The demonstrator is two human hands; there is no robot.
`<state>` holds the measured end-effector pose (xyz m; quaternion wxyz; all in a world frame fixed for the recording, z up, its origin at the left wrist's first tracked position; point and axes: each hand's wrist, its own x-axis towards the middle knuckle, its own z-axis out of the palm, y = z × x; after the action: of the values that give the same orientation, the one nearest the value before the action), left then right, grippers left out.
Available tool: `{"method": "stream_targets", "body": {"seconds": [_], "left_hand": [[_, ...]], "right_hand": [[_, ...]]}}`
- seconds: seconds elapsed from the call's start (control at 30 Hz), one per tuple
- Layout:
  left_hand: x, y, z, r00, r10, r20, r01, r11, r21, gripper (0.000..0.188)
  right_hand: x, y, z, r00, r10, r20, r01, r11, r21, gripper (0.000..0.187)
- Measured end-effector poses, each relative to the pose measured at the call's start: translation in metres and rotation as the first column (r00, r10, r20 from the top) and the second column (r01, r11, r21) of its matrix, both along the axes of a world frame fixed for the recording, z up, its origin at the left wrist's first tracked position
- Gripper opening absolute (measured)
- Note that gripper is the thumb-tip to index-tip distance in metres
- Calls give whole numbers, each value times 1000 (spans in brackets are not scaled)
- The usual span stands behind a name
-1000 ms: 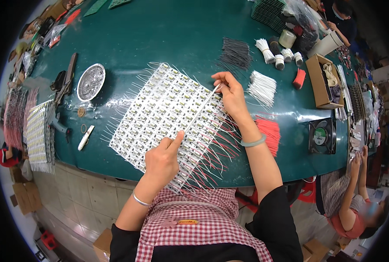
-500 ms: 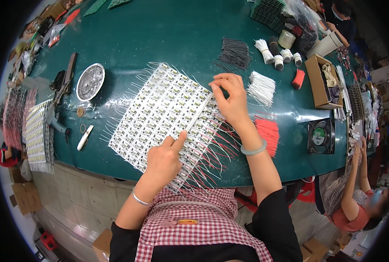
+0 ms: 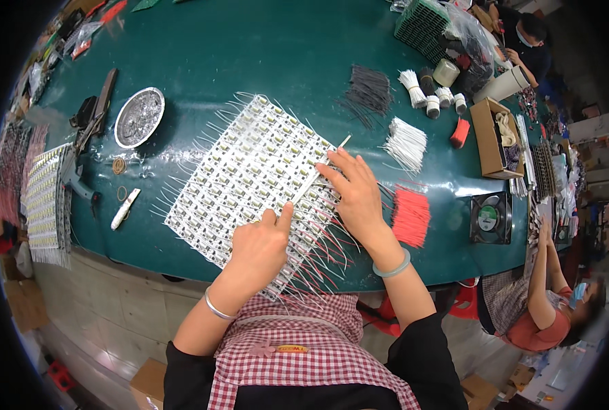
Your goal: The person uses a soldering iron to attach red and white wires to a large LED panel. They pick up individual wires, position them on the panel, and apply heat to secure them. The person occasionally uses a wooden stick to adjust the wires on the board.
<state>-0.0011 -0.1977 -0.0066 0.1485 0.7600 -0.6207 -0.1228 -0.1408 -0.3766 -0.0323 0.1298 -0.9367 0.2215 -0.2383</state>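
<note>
A wide sheet of white circuit boards [image 3: 239, 164] lies at a slant before me, with rows of small parts and thin wires fringing its edges. Across its right side runs a thin white strip [image 3: 309, 186], its upper end jutting past the sheet. The outstretched index finger of my left hand [image 3: 260, 244] presses at the strip's lower end; the other fingers are curled under. My right hand [image 3: 356, 195] rests palm down at the sheet's right edge, fingers extended over the strip. Beneath my hands spread red and white wires [image 3: 318, 256].
Black wires [image 3: 369, 90], white wires [image 3: 407, 145] and red wires [image 3: 411, 215] lie in piles at right, near a carton [image 3: 490, 147] and a fan [image 3: 490, 217]. At left are a metal bowl [image 3: 139, 117], a white-handled tool [image 3: 125, 209] and a glue gun [image 3: 79, 183]. Two people sit at right.
My right hand has come down and toward me, from a raised pinch at the sheet's corner to fingers laid along the strip. The left hand keeps its place on the strip.
</note>
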Motion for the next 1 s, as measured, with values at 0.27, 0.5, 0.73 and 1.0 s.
{"method": "stream_targets", "body": {"seconds": [0.27,0.5,0.73,1.0], "left_hand": [[-2,1,0,998,-56,33,57,998,-5,62],[-6,7,-16,993,-54,108,56,998,-12,68],[2,10,-17,998,39,-49,-43,996,-84,64],[81,28,-10,960,264,-91,-273,817,-508,45]], "right_hand": [[-1,2,-11,1000,-17,-10,16,999,-51,45],[3,-7,-8,999,-36,27,32,992,125,50],[-4,-4,-15,996,-69,-51,73,995,63,64],[-9,36,2,981,-100,-168,114,991,73,69]]}}
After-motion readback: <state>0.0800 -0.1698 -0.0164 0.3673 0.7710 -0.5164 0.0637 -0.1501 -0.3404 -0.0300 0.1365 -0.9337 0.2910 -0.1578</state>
